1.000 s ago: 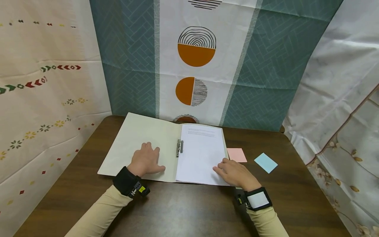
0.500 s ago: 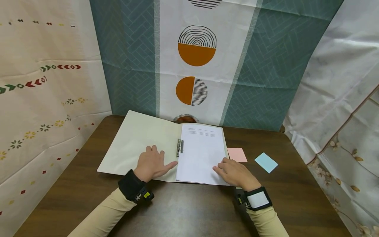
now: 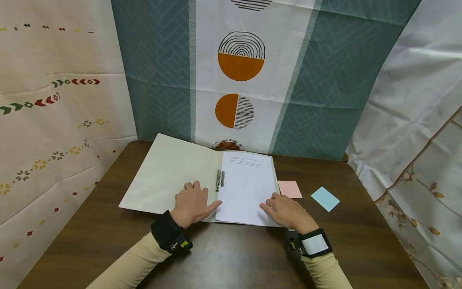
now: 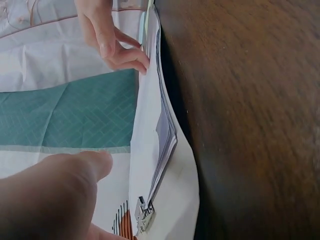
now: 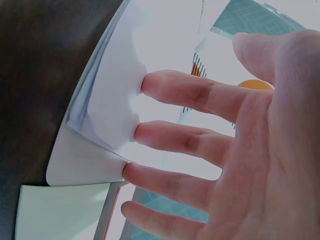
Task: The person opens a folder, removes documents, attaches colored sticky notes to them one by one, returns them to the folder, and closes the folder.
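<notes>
Whether in a home or an office is unclear, but this is a curtained-off desk nook: a wood-grain table [image 3: 245, 259] bears an open clip file [image 3: 171, 166], a pink slip [image 3: 290, 190] and a blue slip [image 3: 325, 199] between a teal-and-white cloth [image 3: 159, 56], a cream patterned cloth [image 3: 54, 132] and a floral cloth [image 3: 426, 168].

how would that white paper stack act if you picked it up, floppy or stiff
The paper stack would probably flop, as it curves in the left wrist view. It may splay loosely, since gaps show along its edge there. The metal clip might restrain one side, though its grip is unclear.
</notes>
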The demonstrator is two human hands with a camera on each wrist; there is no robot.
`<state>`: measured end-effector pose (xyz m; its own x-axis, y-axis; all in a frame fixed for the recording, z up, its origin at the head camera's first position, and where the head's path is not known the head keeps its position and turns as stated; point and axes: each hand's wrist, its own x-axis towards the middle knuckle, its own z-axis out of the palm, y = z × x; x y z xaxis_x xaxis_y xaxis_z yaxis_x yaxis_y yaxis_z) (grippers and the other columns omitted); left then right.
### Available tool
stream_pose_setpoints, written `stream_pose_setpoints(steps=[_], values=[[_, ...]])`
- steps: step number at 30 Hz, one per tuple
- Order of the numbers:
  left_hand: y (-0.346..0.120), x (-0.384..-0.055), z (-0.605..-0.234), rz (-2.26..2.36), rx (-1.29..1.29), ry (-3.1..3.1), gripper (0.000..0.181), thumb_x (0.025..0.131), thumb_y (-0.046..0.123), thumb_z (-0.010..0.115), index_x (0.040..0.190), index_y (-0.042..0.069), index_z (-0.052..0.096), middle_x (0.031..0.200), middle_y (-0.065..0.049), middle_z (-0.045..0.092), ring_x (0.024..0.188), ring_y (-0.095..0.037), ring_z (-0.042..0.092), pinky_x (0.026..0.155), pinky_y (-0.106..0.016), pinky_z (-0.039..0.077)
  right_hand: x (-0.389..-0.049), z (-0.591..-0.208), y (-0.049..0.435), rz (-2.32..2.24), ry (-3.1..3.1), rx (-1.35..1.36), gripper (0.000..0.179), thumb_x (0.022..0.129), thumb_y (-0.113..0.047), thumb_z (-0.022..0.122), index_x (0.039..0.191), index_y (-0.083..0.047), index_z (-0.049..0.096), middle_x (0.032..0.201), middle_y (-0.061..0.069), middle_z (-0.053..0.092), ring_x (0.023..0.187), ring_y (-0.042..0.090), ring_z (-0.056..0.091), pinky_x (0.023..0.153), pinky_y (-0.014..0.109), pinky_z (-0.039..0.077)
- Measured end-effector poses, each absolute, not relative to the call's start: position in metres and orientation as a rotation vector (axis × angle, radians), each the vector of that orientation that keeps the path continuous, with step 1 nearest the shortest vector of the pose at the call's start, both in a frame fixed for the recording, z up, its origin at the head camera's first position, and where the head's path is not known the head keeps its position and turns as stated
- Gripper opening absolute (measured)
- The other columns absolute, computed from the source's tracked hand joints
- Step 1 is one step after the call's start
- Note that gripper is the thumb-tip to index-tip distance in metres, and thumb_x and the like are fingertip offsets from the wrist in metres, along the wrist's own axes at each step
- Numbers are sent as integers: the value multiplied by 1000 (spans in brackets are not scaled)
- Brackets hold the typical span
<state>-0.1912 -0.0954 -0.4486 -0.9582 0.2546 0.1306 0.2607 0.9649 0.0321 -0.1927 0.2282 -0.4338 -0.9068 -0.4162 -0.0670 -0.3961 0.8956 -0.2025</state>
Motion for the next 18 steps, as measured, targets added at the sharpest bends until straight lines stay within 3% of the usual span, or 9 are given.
stream_pose_setpoints(steps=[5,11,18], values=[[-94,-191,-452,-71,-384,-2999,76,99,71,69,96,-5,76,100,-26,67,88,-41,68,60,-55,63,-192,-434,228,-275,2957,-625,40,115,-41,59,118,-11,86,104,4,72,86,15,59,79,39,54],[-93,-192,-458,-76,-332,-3067,93,94,77,72,120,-13,74,109,-26,64,91,-41,68,67,-57,65,-193,-435,228,-270,2958,-626,41,115,-42,59,120,-11,86,104,5,72,86,15,60,79,40,54],[-90,-191,-460,-34,-303,-3060,99,91,81,74,126,-12,74,116,-28,64,98,-44,70,70,-60,67,-194,-435,228,-283,2955,-629,41,115,-41,59,119,-11,86,104,5,72,87,16,61,81,41,55]])
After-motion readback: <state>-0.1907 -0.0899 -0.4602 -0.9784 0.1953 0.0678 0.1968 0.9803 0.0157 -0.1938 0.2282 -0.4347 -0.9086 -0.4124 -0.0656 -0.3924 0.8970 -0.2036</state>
